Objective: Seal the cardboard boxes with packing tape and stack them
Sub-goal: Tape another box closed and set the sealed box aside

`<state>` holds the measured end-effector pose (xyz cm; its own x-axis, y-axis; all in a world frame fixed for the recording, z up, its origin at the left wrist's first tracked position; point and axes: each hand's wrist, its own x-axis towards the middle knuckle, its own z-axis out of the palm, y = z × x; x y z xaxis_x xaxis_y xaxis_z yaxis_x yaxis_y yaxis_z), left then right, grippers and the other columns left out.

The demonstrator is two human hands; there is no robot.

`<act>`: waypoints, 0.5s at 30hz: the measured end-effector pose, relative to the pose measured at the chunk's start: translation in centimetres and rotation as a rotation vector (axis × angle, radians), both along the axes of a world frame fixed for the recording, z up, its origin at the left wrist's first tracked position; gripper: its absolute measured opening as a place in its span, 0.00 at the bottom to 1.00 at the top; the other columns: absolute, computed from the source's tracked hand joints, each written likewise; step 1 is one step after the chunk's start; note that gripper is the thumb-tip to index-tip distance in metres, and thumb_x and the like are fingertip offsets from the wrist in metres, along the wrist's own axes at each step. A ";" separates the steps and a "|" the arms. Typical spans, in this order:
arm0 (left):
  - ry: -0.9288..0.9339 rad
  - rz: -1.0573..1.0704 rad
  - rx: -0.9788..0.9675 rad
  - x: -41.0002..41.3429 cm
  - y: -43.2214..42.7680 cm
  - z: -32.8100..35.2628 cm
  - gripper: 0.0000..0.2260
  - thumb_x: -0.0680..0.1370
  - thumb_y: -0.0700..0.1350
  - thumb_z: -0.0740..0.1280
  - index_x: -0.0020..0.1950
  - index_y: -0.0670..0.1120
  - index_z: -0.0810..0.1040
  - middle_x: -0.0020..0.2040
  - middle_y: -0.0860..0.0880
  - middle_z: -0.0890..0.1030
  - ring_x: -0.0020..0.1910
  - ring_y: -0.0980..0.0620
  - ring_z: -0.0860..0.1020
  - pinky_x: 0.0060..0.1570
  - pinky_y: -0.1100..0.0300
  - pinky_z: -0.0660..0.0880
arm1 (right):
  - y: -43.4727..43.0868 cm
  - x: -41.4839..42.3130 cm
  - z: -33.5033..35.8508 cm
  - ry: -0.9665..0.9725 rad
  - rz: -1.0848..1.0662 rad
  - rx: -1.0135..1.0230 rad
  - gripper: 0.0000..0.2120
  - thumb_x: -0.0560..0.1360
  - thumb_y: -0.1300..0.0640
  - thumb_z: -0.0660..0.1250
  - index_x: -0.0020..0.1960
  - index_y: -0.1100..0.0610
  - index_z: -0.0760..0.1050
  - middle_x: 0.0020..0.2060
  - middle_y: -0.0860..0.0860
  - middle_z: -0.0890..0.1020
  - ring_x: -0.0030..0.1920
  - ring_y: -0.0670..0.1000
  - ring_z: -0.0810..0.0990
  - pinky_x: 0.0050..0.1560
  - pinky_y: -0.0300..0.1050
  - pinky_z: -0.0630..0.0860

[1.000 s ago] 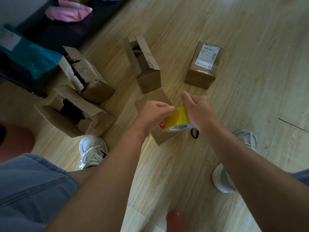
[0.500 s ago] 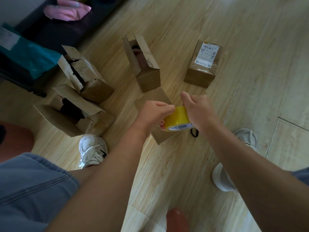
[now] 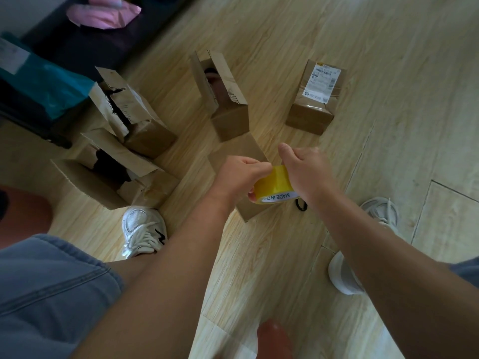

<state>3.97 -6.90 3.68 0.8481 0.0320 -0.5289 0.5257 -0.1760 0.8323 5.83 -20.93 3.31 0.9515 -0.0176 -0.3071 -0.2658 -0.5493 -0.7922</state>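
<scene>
A yellow roll of packing tape (image 3: 274, 183) hangs between my two hands above a closed plain cardboard box (image 3: 237, 151) on the wooden floor. My left hand (image 3: 239, 174) pinches the roll's outer surface with curled fingers. My right hand (image 3: 302, 168) grips the roll from the right. Beyond them stands a narrow box (image 3: 228, 110) with its flaps up. At the far right is a closed box with a white shipping label (image 3: 315, 99). Two torn open boxes (image 3: 134, 117) (image 3: 111, 177) lie at the left.
My white shoes (image 3: 142, 230) (image 3: 379, 209) stand on either side of the near box. A small black ring (image 3: 301, 204) lies on the floor under my right wrist. A dark bench (image 3: 85, 45) with a pink bag and a teal bag (image 3: 44, 84) runs along the far left.
Both hands have stayed on the tape roll almost in place. The view has shifted only slightly.
</scene>
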 end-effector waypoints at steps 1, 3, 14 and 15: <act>0.002 0.001 0.001 0.0 0.0 -0.1 0.07 0.74 0.38 0.69 0.38 0.37 0.81 0.22 0.52 0.72 0.20 0.56 0.70 0.24 0.60 0.71 | 0.0 0.0 0.0 -0.001 0.004 -0.002 0.26 0.83 0.46 0.59 0.30 0.58 0.72 0.25 0.51 0.71 0.27 0.50 0.72 0.33 0.46 0.70; 0.003 0.002 0.003 0.0 -0.1 -0.2 0.06 0.74 0.38 0.68 0.40 0.35 0.81 0.22 0.52 0.71 0.20 0.56 0.70 0.25 0.60 0.71 | 0.1 0.0 0.0 -0.003 0.009 -0.013 0.27 0.83 0.46 0.59 0.29 0.57 0.71 0.24 0.51 0.71 0.28 0.50 0.72 0.34 0.48 0.70; 0.103 0.029 -0.120 -0.1 0.6 -0.1 0.06 0.75 0.38 0.67 0.41 0.36 0.80 0.27 0.47 0.71 0.23 0.52 0.69 0.25 0.61 0.73 | 0.0 0.2 -0.5 0.077 -0.007 -0.006 0.24 0.82 0.45 0.60 0.33 0.60 0.73 0.24 0.51 0.69 0.27 0.51 0.70 0.32 0.45 0.66; 0.098 0.014 -0.102 -0.1 0.5 -0.1 0.06 0.75 0.39 0.68 0.38 0.38 0.79 0.27 0.47 0.70 0.23 0.52 0.68 0.26 0.60 0.73 | 0.0 0.2 -0.5 0.083 -0.007 -0.003 0.24 0.82 0.45 0.60 0.33 0.60 0.73 0.25 0.51 0.69 0.28 0.52 0.70 0.32 0.46 0.67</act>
